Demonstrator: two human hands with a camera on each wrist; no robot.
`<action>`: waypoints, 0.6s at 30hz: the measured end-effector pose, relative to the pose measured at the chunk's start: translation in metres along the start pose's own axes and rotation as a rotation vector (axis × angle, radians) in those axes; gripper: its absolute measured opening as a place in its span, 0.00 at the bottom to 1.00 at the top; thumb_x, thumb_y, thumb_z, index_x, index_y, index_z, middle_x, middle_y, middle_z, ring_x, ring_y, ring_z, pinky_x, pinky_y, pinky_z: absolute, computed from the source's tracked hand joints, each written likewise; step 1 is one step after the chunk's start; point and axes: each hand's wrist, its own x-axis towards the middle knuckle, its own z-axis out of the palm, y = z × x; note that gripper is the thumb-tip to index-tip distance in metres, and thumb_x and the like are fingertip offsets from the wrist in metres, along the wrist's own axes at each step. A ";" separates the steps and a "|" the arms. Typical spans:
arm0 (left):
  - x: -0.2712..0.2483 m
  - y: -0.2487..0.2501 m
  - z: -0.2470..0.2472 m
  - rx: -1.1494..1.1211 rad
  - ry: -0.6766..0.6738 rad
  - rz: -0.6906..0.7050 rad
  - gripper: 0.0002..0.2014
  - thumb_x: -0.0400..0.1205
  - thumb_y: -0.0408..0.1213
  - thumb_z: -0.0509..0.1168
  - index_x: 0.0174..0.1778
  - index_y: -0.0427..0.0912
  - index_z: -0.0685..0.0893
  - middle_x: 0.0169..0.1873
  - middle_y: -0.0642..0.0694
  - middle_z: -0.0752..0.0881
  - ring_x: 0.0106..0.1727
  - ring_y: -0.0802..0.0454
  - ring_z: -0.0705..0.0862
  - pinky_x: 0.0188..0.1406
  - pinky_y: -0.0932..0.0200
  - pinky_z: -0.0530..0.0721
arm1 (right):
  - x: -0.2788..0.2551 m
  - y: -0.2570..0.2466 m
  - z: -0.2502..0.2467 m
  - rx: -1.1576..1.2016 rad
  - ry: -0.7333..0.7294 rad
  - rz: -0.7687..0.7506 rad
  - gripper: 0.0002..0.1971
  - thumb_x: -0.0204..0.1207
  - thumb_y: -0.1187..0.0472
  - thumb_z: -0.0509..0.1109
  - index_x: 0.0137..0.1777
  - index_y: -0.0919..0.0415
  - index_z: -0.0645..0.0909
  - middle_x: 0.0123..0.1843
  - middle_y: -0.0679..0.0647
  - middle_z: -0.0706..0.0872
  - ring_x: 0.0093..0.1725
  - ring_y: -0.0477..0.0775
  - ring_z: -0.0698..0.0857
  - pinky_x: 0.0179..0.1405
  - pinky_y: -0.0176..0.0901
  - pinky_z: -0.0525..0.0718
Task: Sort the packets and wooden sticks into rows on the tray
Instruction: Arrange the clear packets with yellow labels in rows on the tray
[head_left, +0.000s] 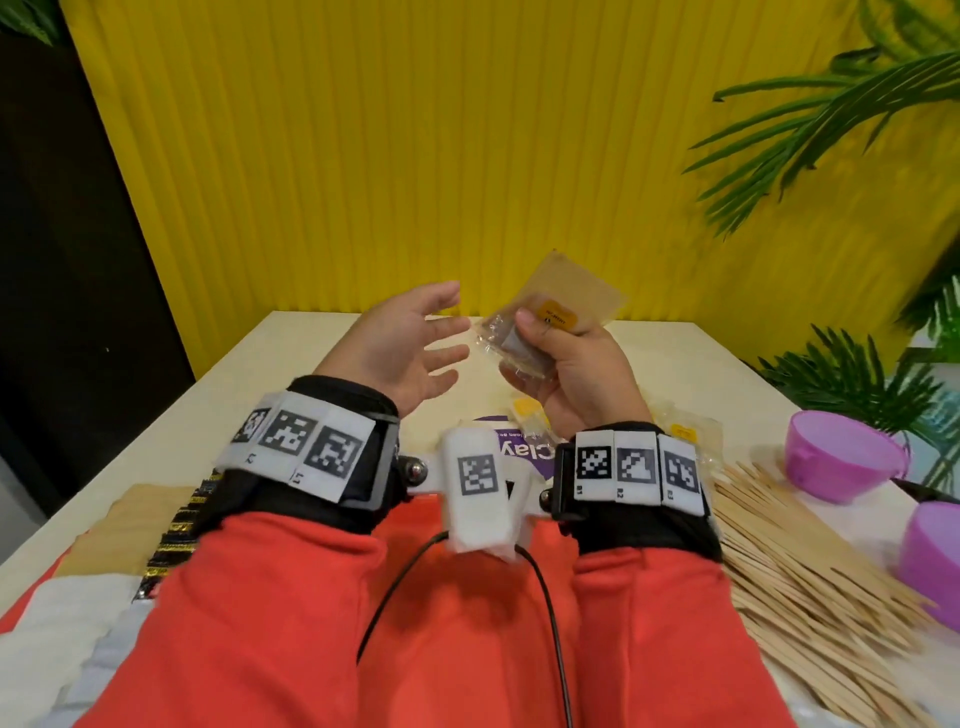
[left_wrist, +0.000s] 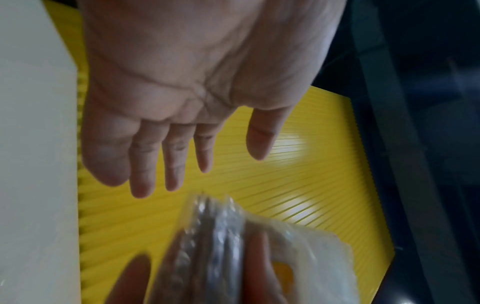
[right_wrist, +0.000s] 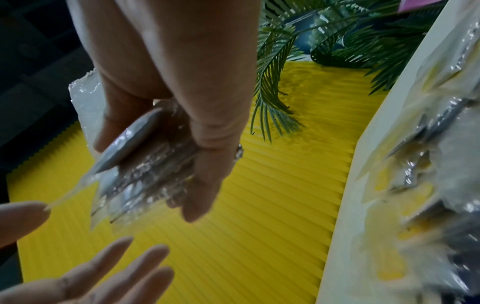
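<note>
Left hand empty, right hand gripping packets above the table.
Left hand (head_left: 410, 348) raised, fingers spread and straight, just beside clear packets (head_left: 545, 322); right hand (head_left: 566, 374) curled round them, thumb on top; wooden sticks (head_left: 800, 561) piled far right on the table (head_left: 291, 364).

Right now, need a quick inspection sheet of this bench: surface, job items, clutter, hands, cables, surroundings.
Surface: white table; a tray cannot be made out.
Job's things: clear packets held in the air; more packets lying on the table; wooden sticks piled at right.
Clutter: two purple cups; purple printed sheet; dark sachets at left.
Hands: right hand grips the packets; left hand open, fingers spread, apart from the stack.
Cables: black cable between the forearms.
Surroundings: yellow ribbed wall; green plants.
</note>
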 end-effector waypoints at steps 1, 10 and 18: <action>-0.001 0.004 0.000 0.060 0.008 -0.003 0.08 0.84 0.47 0.59 0.51 0.48 0.79 0.60 0.45 0.81 0.61 0.43 0.78 0.59 0.49 0.72 | -0.001 -0.004 -0.001 -0.016 0.014 -0.003 0.05 0.75 0.67 0.69 0.42 0.56 0.80 0.31 0.46 0.88 0.36 0.47 0.85 0.37 0.44 0.78; 0.006 0.019 0.040 0.360 0.000 -0.017 0.07 0.85 0.43 0.59 0.54 0.48 0.79 0.53 0.47 0.81 0.54 0.46 0.79 0.56 0.48 0.72 | -0.019 -0.080 -0.028 -0.031 0.139 -0.160 0.05 0.75 0.72 0.68 0.43 0.62 0.80 0.36 0.54 0.88 0.33 0.49 0.88 0.22 0.32 0.79; 0.025 -0.032 0.124 1.102 -0.257 -0.112 0.21 0.85 0.44 0.60 0.71 0.36 0.74 0.69 0.42 0.77 0.66 0.44 0.79 0.56 0.52 0.79 | -0.061 -0.135 -0.089 -0.149 0.300 -0.274 0.06 0.74 0.70 0.69 0.43 0.58 0.80 0.36 0.50 0.86 0.32 0.45 0.87 0.23 0.32 0.80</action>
